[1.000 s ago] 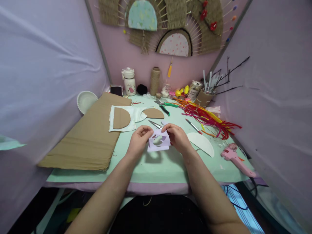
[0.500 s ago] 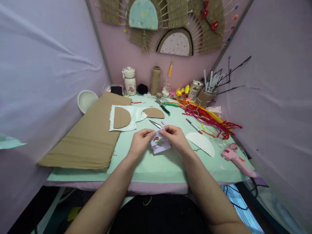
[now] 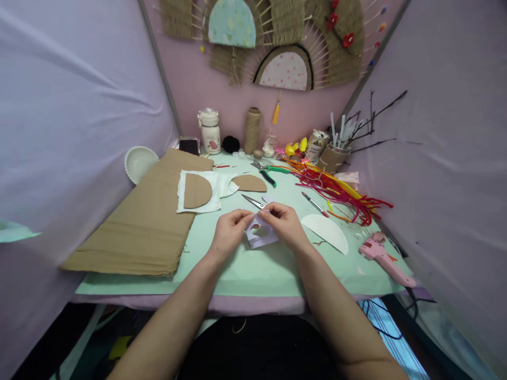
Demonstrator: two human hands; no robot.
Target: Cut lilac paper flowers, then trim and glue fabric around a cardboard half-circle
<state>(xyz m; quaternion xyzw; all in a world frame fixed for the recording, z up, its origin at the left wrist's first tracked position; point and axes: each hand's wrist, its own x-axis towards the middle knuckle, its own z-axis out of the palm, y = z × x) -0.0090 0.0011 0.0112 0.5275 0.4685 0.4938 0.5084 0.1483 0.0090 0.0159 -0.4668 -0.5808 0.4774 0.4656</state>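
Note:
My left hand (image 3: pixel 228 230) and my right hand (image 3: pixel 285 224) both pinch a small pale lilac piece of paper (image 3: pixel 260 236) with a hole cut in it, held just above the green table mat (image 3: pixel 253 266). The fingertips of both hands meet at the paper's top edge. A small pair of scissors (image 3: pixel 253 201) lies just beyond my hands. A white half-round paper piece (image 3: pixel 326 231) rests to the right of my right hand.
A big corrugated cardboard sheet (image 3: pixel 146 216) covers the left side, with a cardboard half-circle on white cloth (image 3: pixel 198 191). Pliers (image 3: pixel 269 172), red and orange pipe cleaners (image 3: pixel 336 191), a pink glue gun (image 3: pixel 382 257), a paper plate (image 3: pixel 139 162), a jar and a twine spool (image 3: pixel 252 131) stand around.
The lilac paper has been folded up smaller and turned, and both hands have drawn closer together at its top edge.

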